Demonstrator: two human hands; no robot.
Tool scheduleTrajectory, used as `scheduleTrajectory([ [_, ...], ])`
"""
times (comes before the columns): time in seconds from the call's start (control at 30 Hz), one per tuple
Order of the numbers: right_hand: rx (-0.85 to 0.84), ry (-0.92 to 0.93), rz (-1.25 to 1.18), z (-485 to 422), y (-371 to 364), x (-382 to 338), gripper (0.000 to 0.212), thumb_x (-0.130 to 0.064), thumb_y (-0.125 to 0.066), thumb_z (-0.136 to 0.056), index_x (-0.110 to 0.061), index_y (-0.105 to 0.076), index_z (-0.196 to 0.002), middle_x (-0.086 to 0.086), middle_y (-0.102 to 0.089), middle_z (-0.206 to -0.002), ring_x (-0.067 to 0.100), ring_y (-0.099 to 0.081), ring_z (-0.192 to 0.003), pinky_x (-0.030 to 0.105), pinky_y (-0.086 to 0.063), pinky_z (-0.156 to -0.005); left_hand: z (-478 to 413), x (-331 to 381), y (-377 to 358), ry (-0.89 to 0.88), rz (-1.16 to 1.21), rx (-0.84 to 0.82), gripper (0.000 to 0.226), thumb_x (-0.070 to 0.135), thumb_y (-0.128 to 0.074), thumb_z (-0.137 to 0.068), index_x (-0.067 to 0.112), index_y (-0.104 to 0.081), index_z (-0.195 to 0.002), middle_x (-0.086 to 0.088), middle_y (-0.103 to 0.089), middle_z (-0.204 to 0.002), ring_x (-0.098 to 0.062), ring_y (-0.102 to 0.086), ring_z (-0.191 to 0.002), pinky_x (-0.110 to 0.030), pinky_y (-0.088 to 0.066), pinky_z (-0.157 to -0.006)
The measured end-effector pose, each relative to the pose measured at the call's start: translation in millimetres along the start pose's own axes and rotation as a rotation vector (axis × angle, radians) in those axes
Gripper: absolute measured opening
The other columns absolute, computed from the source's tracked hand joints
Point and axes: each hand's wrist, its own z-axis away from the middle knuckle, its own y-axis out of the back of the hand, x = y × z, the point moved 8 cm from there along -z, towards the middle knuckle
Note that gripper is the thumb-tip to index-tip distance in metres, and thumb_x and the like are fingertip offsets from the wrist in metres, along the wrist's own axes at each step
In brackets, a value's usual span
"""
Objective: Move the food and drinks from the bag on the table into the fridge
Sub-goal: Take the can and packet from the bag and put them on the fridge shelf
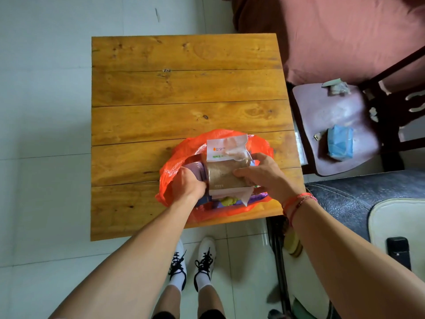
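Note:
An orange plastic bag (174, 162) lies open near the front edge of the wooden table (184, 88). On top of its contents lies a clear packet of brown bread (224, 171) with a white label end. My right hand (259, 173) grips the packet's right side. My left hand (188, 183) is inside the bag, fingers curled round a purple package (195, 168) beside the bread. More purple wrapping and something yellow (228, 201) show under the packet. The fridge is out of view.
A dark wooden chair (340, 127) with a blue packet (340, 142) on its seat stands right of the table. A pink cloth-covered piece of furniture (345, 38) is behind it. A dark cushion and a black phone (397, 252) lie at the lower right. The floor is white tile.

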Motion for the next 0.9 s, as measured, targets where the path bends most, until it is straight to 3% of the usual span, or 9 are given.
scheduleTrajectory([
  [0.1,-0.041,-0.045,0.003,7.3,1.0,4.3,0.051,-0.01,-0.082,-0.08,-0.016,-0.053,-0.122,0.013,-0.07,-0.096,0.025,-0.068,-0.081,0.054,-0.061,-0.08,2.9,1.1,-0.9,-0.003,0.002,0.003,0.072,0.008,-0.069,-0.079,0.001,-0.034,-0.142,-0.019,-0.058,-0.128,-0.039,-0.059,-0.114,-0.042,-0.052,-0.091],
  [0.2,-0.044,-0.039,-0.006,13.7,3.1,3.0,0.052,-0.008,-0.081,-0.08,-0.017,-0.052,-0.123,0.011,-0.068,-0.093,0.022,-0.065,-0.077,0.052,-0.061,-0.08,9.3,2.1,-1.8,-0.026,-0.004,0.006,0.087,0.011,-0.071,-0.079,0.001,-0.021,-0.149,-0.02,-0.05,-0.139,-0.04,-0.052,-0.123,-0.043,-0.048,-0.097],
  [0.37,-0.026,-0.013,0.014,31.8,18.5,2.0,0.053,-0.005,-0.082,-0.078,-0.021,-0.054,-0.12,0.008,-0.068,-0.089,0.02,-0.066,-0.073,0.054,-0.062,-0.077,23.5,7.0,-5.9,-0.077,-0.01,-0.033,0.098,0.014,-0.074,-0.075,0.005,-0.015,-0.152,-0.02,-0.04,-0.148,-0.04,-0.045,-0.132,-0.042,-0.044,-0.104],
  [0.43,-0.014,-0.002,0.019,42.5,27.4,1.2,0.052,-0.005,-0.081,-0.079,-0.027,-0.054,-0.118,0.005,-0.069,-0.088,0.017,-0.067,-0.071,0.044,-0.063,-0.066,30.9,11.4,-5.5,-0.101,0.007,-0.048,0.101,0.018,-0.077,-0.072,0.007,-0.016,-0.152,-0.018,-0.039,-0.15,-0.038,-0.043,-0.134,-0.042,-0.042,-0.106],
  [0.53,-0.012,0.018,0.019,60.9,39.8,-1.4,0.058,-0.006,-0.081,-0.08,-0.029,-0.055,-0.128,0.004,-0.069,-0.092,0.013,-0.067,-0.068,0.027,-0.053,-0.049,44.5,20.7,-3.0,-0.135,0.075,-0.079,0.106,0.024,-0.077,-0.076,0.011,-0.007,-0.155,-0.014,-0.032,-0.155,-0.035,-0.036,-0.139,-0.042,-0.037,-0.111],
  [0.63,0.014,0.057,-0.009,81.9,51.9,-7.4,0.062,-0.008,-0.08,-0.082,-0.029,-0.054,-0.134,0.005,-0.069,-0.096,0.013,-0.066,-0.071,0.022,-0.05,-0.045,58.7,34.5,8.1,-0.205,0.148,-0.064,0.105,0.022,-0.082,-0.076,0.008,-0.012,-0.153,-0.014,-0.034,-0.153,-0.033,-0.036,-0.139,-0.045,-0.035,-0.111],
  [0.77,0.069,0.144,-0.063,110.5,66.9,-21.0,0.061,-0.011,-0.081,-0.08,-0.033,-0.056,-0.132,0.01,-0.072,-0.107,0.018,-0.07,-0.077,0.038,-0.062,-0.066,84.8,52.8,41.2,-0.308,0.13,0.008,0.092,0.026,-0.085,-0.072,0.005,-0.03,-0.143,-0.015,-0.045,-0.144,-0.033,-0.044,-0.131,-0.041,-0.04,-0.105],
  [0.9,0.088,0.243,-0.125,145.2,77.3,-42.1,0.058,-0.012,-0.083,-0.078,-0.036,-0.059,-0.125,0.01,-0.073,-0.102,0.022,-0.07,-0.081,0.057,-0.06,-0.084,118.7,69.8,85.9,-0.42,0.192,0.068,0.068,0.026,-0.087,-0.067,0.01,-0.045,-0.118,-0.005,-0.055,-0.114,-0.03,-0.055,-0.111,-0.031,-0.04,-0.081],
])
